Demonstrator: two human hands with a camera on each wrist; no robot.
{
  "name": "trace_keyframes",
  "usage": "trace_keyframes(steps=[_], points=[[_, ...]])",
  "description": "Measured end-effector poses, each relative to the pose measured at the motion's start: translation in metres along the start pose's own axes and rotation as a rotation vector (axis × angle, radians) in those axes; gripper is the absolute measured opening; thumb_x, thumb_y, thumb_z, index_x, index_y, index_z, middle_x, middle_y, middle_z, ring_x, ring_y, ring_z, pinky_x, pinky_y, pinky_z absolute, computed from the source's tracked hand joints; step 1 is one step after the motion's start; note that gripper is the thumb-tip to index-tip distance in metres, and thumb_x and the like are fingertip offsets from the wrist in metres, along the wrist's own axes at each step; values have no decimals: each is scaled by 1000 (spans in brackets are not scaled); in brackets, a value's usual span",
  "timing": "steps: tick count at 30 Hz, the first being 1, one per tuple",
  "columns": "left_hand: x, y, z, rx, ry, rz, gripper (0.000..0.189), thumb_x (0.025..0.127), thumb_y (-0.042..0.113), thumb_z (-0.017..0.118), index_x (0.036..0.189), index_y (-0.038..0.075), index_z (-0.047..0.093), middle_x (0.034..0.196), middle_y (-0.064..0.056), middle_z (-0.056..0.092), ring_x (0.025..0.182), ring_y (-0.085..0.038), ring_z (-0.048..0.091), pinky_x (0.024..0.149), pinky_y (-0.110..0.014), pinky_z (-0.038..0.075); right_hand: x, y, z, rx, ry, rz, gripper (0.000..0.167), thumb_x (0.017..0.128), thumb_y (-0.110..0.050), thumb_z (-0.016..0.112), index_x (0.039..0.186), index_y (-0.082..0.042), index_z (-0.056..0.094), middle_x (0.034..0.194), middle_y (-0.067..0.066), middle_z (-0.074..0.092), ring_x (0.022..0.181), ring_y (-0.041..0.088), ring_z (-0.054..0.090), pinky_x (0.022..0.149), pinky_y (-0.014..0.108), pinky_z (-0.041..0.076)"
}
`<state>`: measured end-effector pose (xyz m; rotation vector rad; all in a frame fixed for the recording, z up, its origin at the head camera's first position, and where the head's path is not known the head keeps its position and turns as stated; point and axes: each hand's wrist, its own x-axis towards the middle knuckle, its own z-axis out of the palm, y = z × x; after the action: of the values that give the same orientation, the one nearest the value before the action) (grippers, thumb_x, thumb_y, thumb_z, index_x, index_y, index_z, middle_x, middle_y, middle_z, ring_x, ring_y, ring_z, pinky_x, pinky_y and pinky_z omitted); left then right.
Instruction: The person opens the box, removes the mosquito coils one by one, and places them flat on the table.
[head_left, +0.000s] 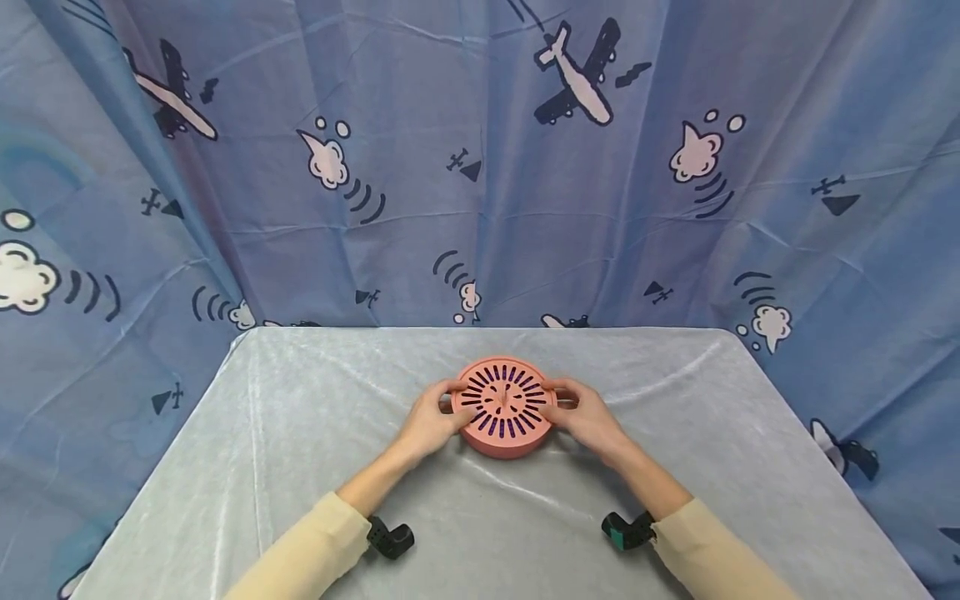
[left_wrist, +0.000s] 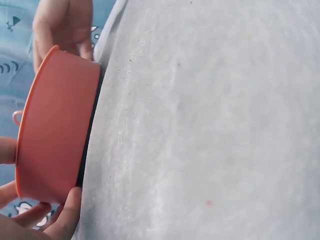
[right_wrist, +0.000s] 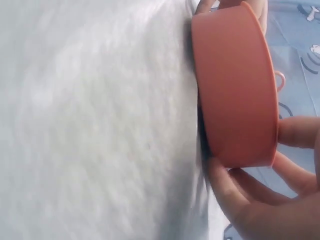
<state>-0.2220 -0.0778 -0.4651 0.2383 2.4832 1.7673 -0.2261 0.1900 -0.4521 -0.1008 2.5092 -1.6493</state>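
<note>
A round coral-pink mosquito coil holder is near the far middle of the table, its lid facing up. Radiating slots and seed-shaped holes pierce the lid, and a small ring stands on top. My left hand grips the left side, thumb on the lid's edge and fingers around the wall. On the opposite side my right hand holds it the same way. Both wrist views show the smooth side wall and a dark strip beneath it; whether the base touches the table I cannot tell. Its contents are hidden.
Under everything lies a pale grey cloth on the table. A blue curtain printed with planes and clouds hangs behind and along both sides. Black devices sit at the left wrist and the right wrist.
</note>
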Motion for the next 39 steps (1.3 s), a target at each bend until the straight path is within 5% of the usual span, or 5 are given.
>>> trace_keyframes(steps=[8,15,30,39], points=[[1,3,-1,125,-6,0,51,89,15,76,137,10,59,135,-17,59,118,-34,61,90,-42,56,-5,-15,-13,-254,124,-208,39,96,-12,69,132,1,62,128,22,64,118,40,61,95,50,55],[-1,5,-3,141,-10,-15,49,90,15,75,136,10,59,136,-17,58,118,-33,61,92,-44,55,-9,-36,-11,-211,172,-284,36,96,-10,69,129,0,65,123,18,68,111,33,64,96,51,54],[0,9,-4,187,-19,-32,47,91,20,75,135,12,59,135,-14,58,118,-32,62,94,-47,54,-3,-48,31,-112,109,-230,37,93,-12,73,129,-2,67,112,13,71,99,26,66,87,41,55],[0,8,-4,201,-29,-8,45,90,22,75,131,12,60,135,-14,59,119,-32,62,96,-48,52,8,-52,47,48,8,-58,41,93,-10,73,131,0,63,106,16,69,80,23,71,64,34,60]])
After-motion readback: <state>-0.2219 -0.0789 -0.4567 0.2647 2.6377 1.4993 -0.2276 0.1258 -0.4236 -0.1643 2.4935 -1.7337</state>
